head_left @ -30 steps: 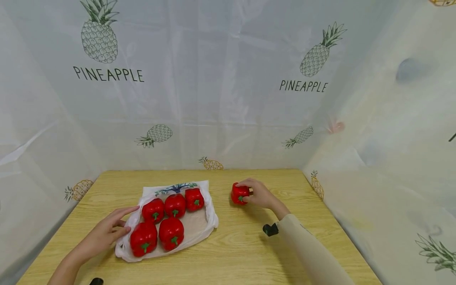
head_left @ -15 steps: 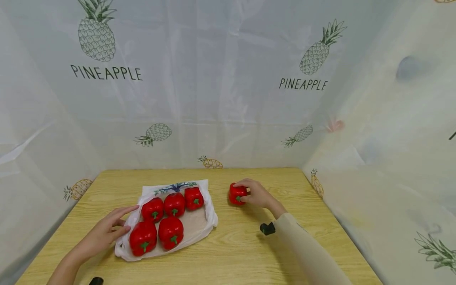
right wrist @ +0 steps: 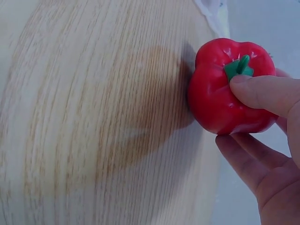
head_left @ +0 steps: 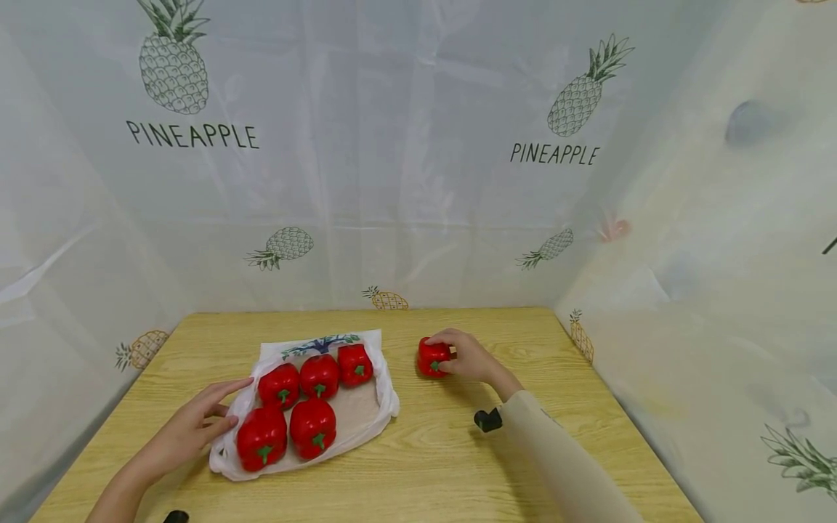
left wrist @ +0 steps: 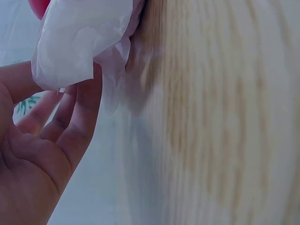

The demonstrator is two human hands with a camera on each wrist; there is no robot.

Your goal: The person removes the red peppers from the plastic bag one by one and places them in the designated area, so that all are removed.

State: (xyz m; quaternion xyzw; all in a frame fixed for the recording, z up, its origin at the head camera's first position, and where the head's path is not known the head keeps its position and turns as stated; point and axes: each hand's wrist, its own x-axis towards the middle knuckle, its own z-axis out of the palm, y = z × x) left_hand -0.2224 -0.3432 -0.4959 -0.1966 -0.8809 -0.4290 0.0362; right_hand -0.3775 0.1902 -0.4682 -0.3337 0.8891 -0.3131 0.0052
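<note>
Soft light puts glints on the peppers (head_left: 312, 421) and faint shadows on the table (head_left: 405, 479), blurred in the left wrist view.

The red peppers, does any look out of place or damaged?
One pepper looks separate: the right hand holds it outside the white bag, while the other five sit together inside. No visible damage.

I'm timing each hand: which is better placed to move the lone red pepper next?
Right, I'd judge: the right hand grips the lone red pepper, while the left hand touches the left edge of the white bag.
</note>
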